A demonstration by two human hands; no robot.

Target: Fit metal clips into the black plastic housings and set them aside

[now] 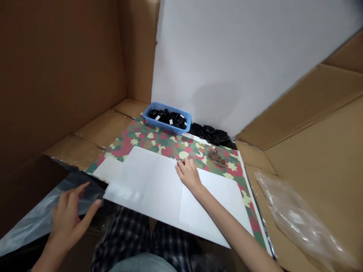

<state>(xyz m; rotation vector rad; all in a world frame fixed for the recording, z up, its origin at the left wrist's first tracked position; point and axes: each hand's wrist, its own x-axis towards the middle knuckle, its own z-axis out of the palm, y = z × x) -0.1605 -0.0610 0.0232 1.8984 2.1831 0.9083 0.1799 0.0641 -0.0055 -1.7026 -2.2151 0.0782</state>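
Observation:
White sheets lie overlapping on a camouflage-patterned board in front of me. Over their far edge is my right hand, its fingers curled down; whatever they may hold is hidden. My left hand hovers off the board's left side, thumb and fingers apart, with nothing in it. It is nearest to a clear plastic bag below. To the right of my right hand sits a small pile of brown pieces, too small to name.
A blue basket of flat black pieces, a few with white patches, stands at the back of the patterned board. Beside it are more black pieces. Cardboard walls rise on both sides. Crumpled clear plastic lies at right.

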